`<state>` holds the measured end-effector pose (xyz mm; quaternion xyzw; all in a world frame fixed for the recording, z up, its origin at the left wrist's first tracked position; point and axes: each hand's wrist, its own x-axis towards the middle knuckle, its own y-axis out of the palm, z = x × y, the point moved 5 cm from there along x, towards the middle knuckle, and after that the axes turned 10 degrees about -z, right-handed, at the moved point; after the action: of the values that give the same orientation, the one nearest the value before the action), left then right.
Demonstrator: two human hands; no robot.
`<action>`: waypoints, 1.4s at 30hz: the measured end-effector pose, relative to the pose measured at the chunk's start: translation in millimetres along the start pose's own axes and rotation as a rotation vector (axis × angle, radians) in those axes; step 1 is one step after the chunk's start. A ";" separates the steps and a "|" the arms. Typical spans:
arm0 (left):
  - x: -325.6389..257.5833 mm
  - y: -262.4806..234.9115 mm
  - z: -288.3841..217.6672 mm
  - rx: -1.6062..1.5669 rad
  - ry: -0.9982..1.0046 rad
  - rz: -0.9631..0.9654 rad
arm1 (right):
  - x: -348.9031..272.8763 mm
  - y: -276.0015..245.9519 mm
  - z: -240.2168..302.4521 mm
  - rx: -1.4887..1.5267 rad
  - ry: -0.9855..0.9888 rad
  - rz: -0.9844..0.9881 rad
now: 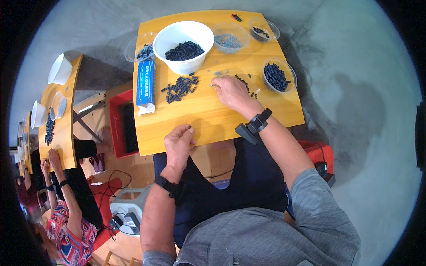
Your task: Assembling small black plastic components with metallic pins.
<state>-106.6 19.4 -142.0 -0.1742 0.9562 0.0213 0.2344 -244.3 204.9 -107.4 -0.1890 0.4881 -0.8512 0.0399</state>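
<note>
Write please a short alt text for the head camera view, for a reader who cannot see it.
Seen from above, a seated person's right hand reaches among small dark parts scattered on a wooden table, while the left hand pinches one small dark piece at the table's near edge. A white bowl and clear tubs hold more parts.

- Bright, even daylight across the whole scene; colours clear, no harsh glare.
- Soft sheen on the yellow bench (213,115) top and on the white bowl (184,44) rim.
- Faint, diffuse shadows under the bowl and right hand (230,91).
- Strong fisheye bending: bench edges curved, black vignette at all 4 corners.
- Sharp in the centre; softer and smeared toward the left rim.
</note>
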 end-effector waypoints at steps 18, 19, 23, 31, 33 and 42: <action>1.6 2.5 -3.3 0.071 -0.010 0.052 | -2.3 -6.9 -9.4 0.081 0.025 0.087; 2.0 2.3 -2.5 0.072 -0.010 0.052 | -2.2 -6.2 -9.5 0.076 0.023 0.099; 3.4 2.9 0.3 0.081 -0.005 0.054 | -3.5 -8.1 -12.7 0.149 0.036 0.018; 0.9 2.4 -0.2 0.035 0.003 0.051 | -5.7 -6.7 -17.7 0.120 0.064 0.056; 0.1 2.7 0.3 0.044 0.002 0.051 | -6.5 -4.6 -17.6 0.110 0.041 0.017; -3.0 -2.2 0.7 -0.112 0.054 0.053 | -12.2 -7.0 -15.7 0.082 0.061 -0.157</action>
<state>-103.0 18.4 -141.2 -0.1622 0.9637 0.0762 0.1977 -237.9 224.5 -112.0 -0.1991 0.4375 -0.8762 -0.0343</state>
